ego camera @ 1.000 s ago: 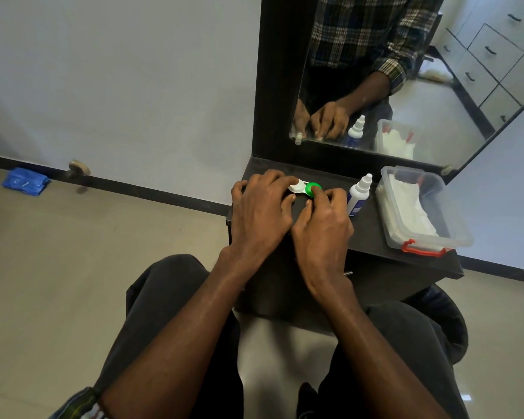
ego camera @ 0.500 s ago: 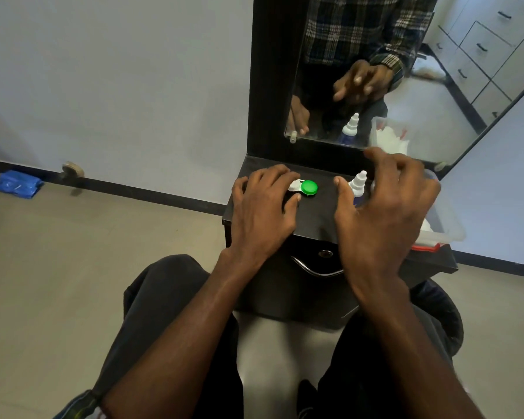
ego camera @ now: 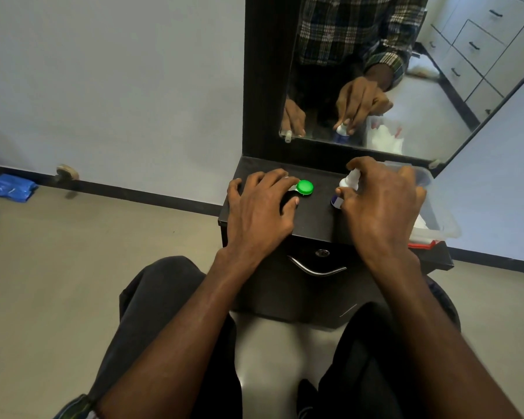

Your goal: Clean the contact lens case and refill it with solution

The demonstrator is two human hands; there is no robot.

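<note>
The left hand (ego camera: 259, 213) lies palm down on the dark bench (ego camera: 315, 216), its fingers spread and fairly straight over the white end of the contact lens case (ego camera: 301, 189), pinning it to the surface; the thumb rests on the bench just below the case. Only the case's green cap (ego camera: 305, 187) and a sliver of white body show past the fingertips, so the other cap is hidden under the hand. The case sits near the middle of the bench top, a little toward the back edge. To its right, well apart from it, the right hand (ego camera: 381, 204) has its thumb and fingers curled round the solution bottle (ego camera: 345, 189), a small white bottle with a pointed nozzle and a blue and white label; the bottle stands on the bench, leaning slightly, and whether its base is lifted I cannot tell. The 2 hands are apart, with bare bench between them. Behind and beside the right hand stands a clear plastic box (ego camera: 445, 225) with a red latch (ego camera: 422, 245) at its near end and white tissue inside. The mirror (ego camera: 436, 101) at the back of the bench reflects both hands and the bottle. Below the bench top, a drawer front carries a curved metal handle (ego camera: 316, 269). On the floor at far left lies a blue packet (ego camera: 12, 187).
</note>
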